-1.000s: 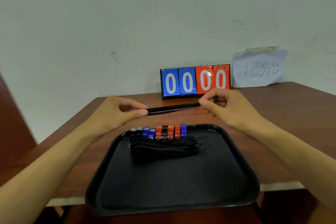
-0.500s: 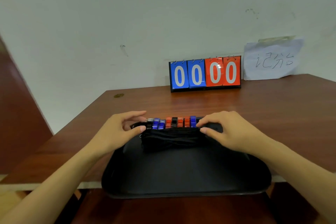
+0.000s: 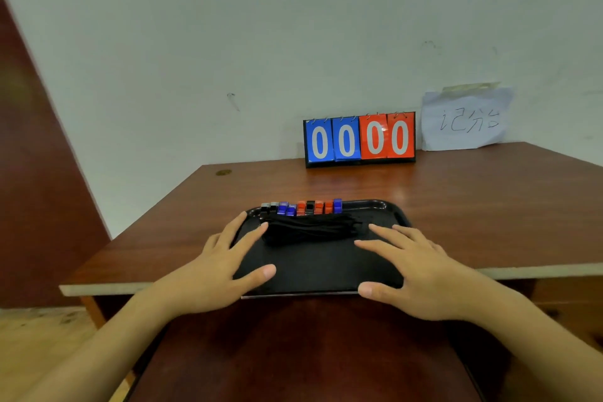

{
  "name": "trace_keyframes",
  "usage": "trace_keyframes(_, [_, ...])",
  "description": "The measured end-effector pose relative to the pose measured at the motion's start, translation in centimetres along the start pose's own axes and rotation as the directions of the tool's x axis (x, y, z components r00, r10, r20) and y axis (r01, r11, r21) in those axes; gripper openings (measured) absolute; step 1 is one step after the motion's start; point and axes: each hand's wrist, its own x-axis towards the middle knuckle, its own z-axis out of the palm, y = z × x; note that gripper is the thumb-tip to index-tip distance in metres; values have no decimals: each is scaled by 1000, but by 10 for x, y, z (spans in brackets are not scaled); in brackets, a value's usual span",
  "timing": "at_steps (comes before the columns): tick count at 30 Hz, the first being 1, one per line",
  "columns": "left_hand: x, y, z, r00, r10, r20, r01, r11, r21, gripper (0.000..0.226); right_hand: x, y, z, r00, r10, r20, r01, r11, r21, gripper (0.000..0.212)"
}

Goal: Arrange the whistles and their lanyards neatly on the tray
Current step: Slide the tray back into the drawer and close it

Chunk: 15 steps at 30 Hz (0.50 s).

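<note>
Now: whistles (image 3: 301,207) rowed at tray (image 3: 326,271) 12 o'clock, light, rigid; lanyards (image 3: 311,229) limp, tangle-prone, take bundle ends. My left hand (image 3: 215,266), right hand (image 3: 421,274): grip spread, nothing held.

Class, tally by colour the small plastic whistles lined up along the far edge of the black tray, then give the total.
Grey plastic whistles: 2
Blue plastic whistles: 3
Red plastic whistles: 3
Black plastic whistle: 1
Total: 9
</note>
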Motion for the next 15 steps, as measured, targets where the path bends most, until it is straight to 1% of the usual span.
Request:
trace_keyframes(3, [-13,10,7,994,36,-99,-25,993,112,92,-9,2,2,997,-25,-68,25,1000,5,88])
trace_keyframes(4, [-19,12,7,993,38,-112,-21,989,149,95,-13,4,2,997,-19,-73,19,1000,-3,87])
trace_keyframes(6, [-28,10,3,995,16,-102,0,988,153,101,-22,13,2,997,22,-71,-23,1000,-8,89])
trace_keyframes(8, [-29,4,-2,997,14,-81,-3,990,139,100,-22,21,1,997,43,-62,-43,999,11,92])
trace_keyframes(12, [-23,6,3,995,87,-52,-77,983,164,91,-10,11,0,997,-2,-75,4,1000,20,91])
trace_keyframes(15, [-19,11,18,992,113,-50,-101,975,200,84,-6,-1,14,996,-30,-83,27,999,-34,90])
